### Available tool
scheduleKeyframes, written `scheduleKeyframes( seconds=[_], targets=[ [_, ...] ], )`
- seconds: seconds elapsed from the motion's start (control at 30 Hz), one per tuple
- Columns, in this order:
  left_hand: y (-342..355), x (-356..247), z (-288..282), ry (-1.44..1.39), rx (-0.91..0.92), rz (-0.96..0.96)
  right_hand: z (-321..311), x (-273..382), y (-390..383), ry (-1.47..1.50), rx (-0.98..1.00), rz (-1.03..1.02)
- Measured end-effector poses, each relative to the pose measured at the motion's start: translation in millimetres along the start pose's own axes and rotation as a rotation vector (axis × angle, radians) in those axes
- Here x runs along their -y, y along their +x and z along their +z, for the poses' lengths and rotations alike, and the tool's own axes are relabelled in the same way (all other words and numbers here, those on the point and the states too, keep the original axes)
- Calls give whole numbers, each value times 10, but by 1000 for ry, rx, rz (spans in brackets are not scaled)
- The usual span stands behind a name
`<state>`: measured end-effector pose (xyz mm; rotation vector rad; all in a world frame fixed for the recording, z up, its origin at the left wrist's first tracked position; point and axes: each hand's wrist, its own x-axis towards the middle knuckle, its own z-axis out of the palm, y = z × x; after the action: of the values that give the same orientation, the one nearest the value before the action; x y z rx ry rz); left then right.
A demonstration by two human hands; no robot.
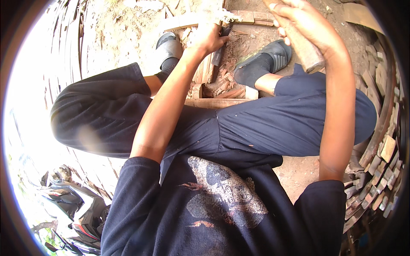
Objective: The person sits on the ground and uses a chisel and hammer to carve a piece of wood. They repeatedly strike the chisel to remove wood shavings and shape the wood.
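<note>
My left hand [208, 39] is closed around a long dark tool [218, 54], whose kind I cannot make out. It slants down between my feet, beside an upright-looking wood block [204, 71]. A pale, frayed bit [228, 16] shows just past the hand. Up at the right, my right hand [299, 19] grips a thick wooden stick [305, 49]. Its broad blunt end points down toward my knee, while its other end leaves the view at the top. The stick and the dark tool are apart.
My sandalled feet [269, 59] flank the work spot. A curved row of wood pieces [183, 20] lies beyond them, with wood chips [224, 83] between. Cut wood blocks [380, 170] are piled at right. A motorbike [81, 209] stands at lower left.
</note>
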<state>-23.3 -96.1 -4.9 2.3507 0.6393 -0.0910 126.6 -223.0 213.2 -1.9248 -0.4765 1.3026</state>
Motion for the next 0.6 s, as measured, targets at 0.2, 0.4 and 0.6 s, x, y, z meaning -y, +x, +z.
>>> scheduleKeyframes(
  seconds=[0.2, 0.4, 0.6],
  targets=[
    [8, 32, 43, -73, 35, -42, 169, -252, 77, -154, 187, -21],
    [-11, 14, -18, -47, 67, -81, 282, 98, -59, -109, 58, -3],
    [5, 31, 17, -78, 0, -33, 259, -315, 179, -254, 126, -54]
  ],
)
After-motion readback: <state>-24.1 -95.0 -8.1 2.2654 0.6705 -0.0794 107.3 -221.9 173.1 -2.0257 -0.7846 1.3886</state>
